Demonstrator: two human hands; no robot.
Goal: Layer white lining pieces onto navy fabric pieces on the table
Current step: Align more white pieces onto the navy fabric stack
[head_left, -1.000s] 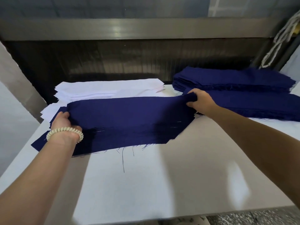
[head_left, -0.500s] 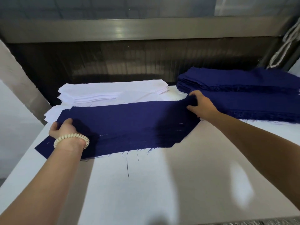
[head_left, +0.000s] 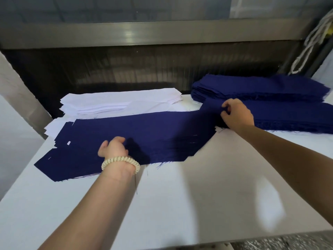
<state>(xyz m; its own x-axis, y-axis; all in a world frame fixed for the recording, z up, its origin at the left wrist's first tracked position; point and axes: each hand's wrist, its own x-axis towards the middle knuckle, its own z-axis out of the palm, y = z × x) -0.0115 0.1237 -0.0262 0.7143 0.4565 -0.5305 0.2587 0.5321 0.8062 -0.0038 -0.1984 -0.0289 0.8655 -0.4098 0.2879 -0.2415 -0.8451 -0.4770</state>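
Left hand (head_left: 113,147) slid inward, curled, grip unclear; right hand (head_left: 236,112) pinched the flattened navy fabric piece (head_left: 153,134), ready for white lining pieces (head_left: 119,101).

Pinching the right end of the long navy piece (head_left: 153,134) spread on the white desk (head_left: 198,195) with the right hand (head_left: 237,113), resting the left hand (head_left: 113,147), fingers curled, on its near middle, white lining stack (head_left: 117,101) just behind it, navy stack (head_left: 270,91) at its right end.
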